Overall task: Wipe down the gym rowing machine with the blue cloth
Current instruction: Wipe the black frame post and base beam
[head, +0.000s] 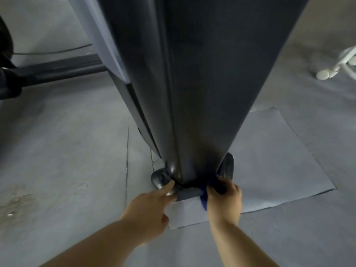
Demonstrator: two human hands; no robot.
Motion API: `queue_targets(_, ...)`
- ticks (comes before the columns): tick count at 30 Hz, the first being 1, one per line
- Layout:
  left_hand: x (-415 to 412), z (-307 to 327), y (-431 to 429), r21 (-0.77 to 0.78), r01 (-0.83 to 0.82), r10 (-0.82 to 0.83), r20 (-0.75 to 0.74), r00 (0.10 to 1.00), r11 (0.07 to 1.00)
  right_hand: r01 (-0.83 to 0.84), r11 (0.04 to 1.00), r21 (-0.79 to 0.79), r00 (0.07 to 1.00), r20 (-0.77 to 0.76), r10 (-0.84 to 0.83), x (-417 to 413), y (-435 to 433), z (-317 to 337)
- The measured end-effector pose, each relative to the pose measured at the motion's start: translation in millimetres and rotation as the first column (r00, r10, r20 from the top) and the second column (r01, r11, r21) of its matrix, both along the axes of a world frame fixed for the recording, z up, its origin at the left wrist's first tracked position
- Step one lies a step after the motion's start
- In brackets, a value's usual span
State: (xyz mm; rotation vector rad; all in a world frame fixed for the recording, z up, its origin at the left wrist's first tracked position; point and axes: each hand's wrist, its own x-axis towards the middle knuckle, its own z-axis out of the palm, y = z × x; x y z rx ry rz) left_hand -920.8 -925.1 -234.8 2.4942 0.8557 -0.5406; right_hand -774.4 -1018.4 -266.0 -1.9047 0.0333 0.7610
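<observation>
- One rowing machine [202, 83]: a tall, dark, smooth body that narrows downward to a short cross bar [187, 193] at floor level.
- Two rounded black end caps, one at the left end [159, 179] and one at the right end [227, 166] of that bar.
- One blue cloth [203, 201], dark blue and bunched up, most of it hidden under the fingers, with a fold hanging beside the wrist. It lies against the right part of the cross bar, just beside the right cap.
- Two hands, both bare-armed.
- The right hand [224, 197] has its fingers curled over the cloth, gripping it against the bar.
- The left hand [154, 203] is empty, its fingers stretched forward and touching the left end of the bar beside the left cap, thumb apart below.
- One pale grey mat [279, 160] lies flat under the machine's base on the grey floor [67, 151].
- One dark rail [57, 68] runs along the floor on the left, with a thin cable [54, 51] behind it.
- One white frame with round feet [337, 68] stands far right, well apart.
- The machine's wide body blocks the floor behind it.
</observation>
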Motion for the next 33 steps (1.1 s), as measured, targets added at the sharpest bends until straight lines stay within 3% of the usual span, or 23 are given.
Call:
queue_targets(2,-3,0,-3,-0.038,-0.079,0.082,0.063,0.995,0.996,-0.117,0.988,0.103,0.984,-0.121,0.129,-27,4,-2)
queue_targets(4,-6,-5,-8,-0.186,-0.184,0.215,0.161,0.963,0.965,-0.176,0.968,0.178,0.952,-0.219,0.213,-48,7,-10)
queue_targets(7,-5,-14,-18,-0.549,-0.284,0.48,0.252,0.841,0.786,-0.311,0.941,0.135,0.906,-0.255,0.337,-47,1,-15)
queue_targets(8,1,-17,-23,-0.6,-0.283,0.524,0.274,0.807,0.749,-0.322,0.928,0.19,0.887,-0.281,0.365,-42,-5,-17)
queue_targets(11,22,-26,-31,-0.475,-0.466,0.641,0.328,0.694,0.747,-0.454,0.851,0.263,0.832,-0.215,0.511,-28,-27,-12)
queue_targets(14,38,-28,-34,-0.367,-0.594,0.697,0.334,0.634,0.716,-0.536,0.844,0.021,0.843,-0.042,0.537,-3,-25,-4)
queue_targets(15,39,-28,-31,-0.349,-0.617,0.709,0.351,0.611,0.705,-0.459,0.887,-0.057,0.884,0.068,0.462,8,-25,-5)
queue_targets(17,36,-22,-19,-0.281,-0.705,0.74,0.441,0.508,0.651,-0.381,0.919,-0.1,0.89,0.231,0.394,23,-30,-3)
queue_targets(19,30,-24,7,-0.259,-0.793,0.781,0.493,0.383,0.552,-0.49,0.86,-0.139,0.832,0.218,0.51,32,-33,-4)
queue_targets(20,28,-26,22,-0.268,-0.8,0.801,0.461,0.382,0.536,-0.595,0.776,-0.208,0.76,0.166,0.628,33,-31,-3)
queue_targets(22,28,-33,39,-0.253,-0.744,0.777,0.334,0.533,0.619,-0.725,0.634,-0.27,0.632,0.105,0.768,29,-24,-1)
queue_targets(23,30,-37,40,-0.256,-0.714,0.756,0.288,0.587,0.652,-0.739,0.605,-0.296,0.609,0.091,0.788,29,-22,-1)
queue_targets(28,25,-38,2,-0.17,-0.738,0.744,0.329,0.582,0.653,-0.763,0.565,-0.312,0.583,0.045,0.811,30,-19,5)
queue_targets(31,1,-45,-30,-0.094,-0.645,0.642,0.283,0.713,0.758,-0.779,0.531,-0.334,0.549,0.048,0.835,29,-20,8)
queue_targets(33,-1,-42,-32,-0.099,-0.649,0.64,0.328,0.695,0.755,-0.788,0.518,-0.333,0.534,0.047,0.844,31,-22,7)
